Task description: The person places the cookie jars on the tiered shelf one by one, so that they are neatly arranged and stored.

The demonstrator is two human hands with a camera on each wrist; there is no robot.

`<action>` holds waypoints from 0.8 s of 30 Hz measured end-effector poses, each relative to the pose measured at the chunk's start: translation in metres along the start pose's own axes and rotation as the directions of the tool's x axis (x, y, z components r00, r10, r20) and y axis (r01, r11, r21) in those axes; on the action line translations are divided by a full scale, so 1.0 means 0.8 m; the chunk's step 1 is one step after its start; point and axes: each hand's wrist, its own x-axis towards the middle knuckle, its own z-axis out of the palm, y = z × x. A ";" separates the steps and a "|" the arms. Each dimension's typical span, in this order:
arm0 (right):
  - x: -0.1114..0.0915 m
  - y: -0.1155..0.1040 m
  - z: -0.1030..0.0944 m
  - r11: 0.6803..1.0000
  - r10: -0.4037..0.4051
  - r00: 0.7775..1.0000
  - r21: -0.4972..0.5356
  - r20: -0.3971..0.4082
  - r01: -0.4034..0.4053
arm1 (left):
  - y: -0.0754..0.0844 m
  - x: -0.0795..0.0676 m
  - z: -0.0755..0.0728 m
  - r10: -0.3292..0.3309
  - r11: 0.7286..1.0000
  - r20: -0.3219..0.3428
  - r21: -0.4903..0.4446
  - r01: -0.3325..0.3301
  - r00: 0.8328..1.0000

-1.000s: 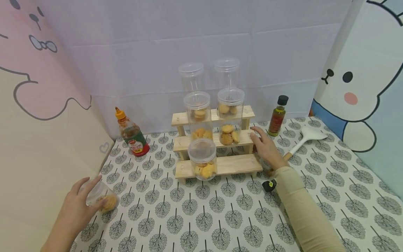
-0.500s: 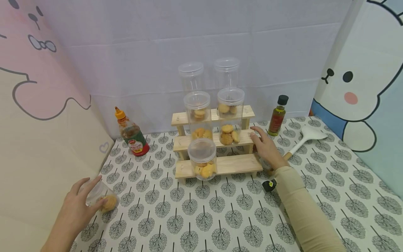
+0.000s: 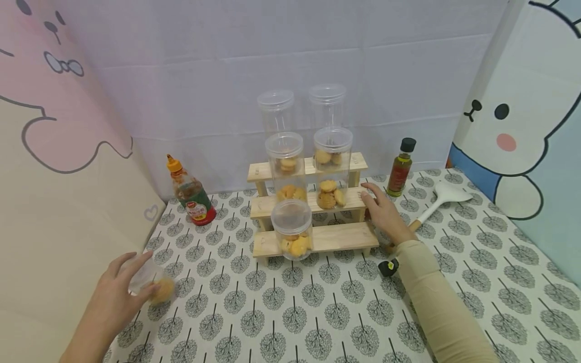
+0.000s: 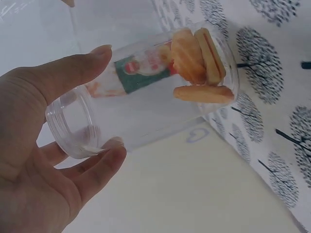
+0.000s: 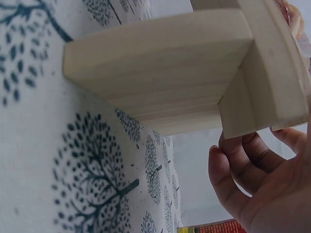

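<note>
My left hand (image 3: pixel 119 292) grips a clear jar (image 4: pixel 146 111) near its lid end, thumb on one side and fingers on the other. A few cookies (image 4: pixel 194 63) lie at the jar's far end. The jar is tilted at the front left; whether it touches the cloth I cannot tell. My right hand (image 3: pixel 383 212) holds the right end of the middle tier of a wooden three-step shelf (image 3: pixel 345 238), its fingers curled at the board's edge (image 5: pixel 286 102). On the lowest tier stands a short cookie jar (image 3: pixel 292 229); taller cookie jars (image 3: pixel 333 166) stand behind.
A sauce bottle (image 3: pixel 192 196) with an orange cap stands left of the shelf. Right of it are an oil bottle (image 3: pixel 399 169), a white-headed spatula (image 3: pixel 436 206) and a small black object (image 3: pixel 388 267). Fabric walls (image 3: pixel 204 91) bound the tree-print tablecloth (image 3: pixel 254 322).
My left hand and the jar have shifted slightly to the right. The right hand stays at the shelf's end, and the jars on the shelf have not moved.
</note>
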 end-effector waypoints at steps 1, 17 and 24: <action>0.000 0.000 0.000 1.000 -0.001 1.000 -0.002 -0.001 0.001 | 0.004 0.001 -0.001 0.010 1.000 -0.002 -0.005 -0.010 1.000; 0.000 -0.001 -0.001 1.000 -0.022 1.000 -0.013 -0.022 0.022 | 0.101 0.039 0.014 0.295 0.954 -0.062 -0.040 -0.298 0.953; 0.000 0.000 0.001 1.000 -0.014 1.000 0.000 -0.010 0.014 | 0.145 0.055 0.029 0.372 0.922 -0.020 -0.102 -0.372 0.928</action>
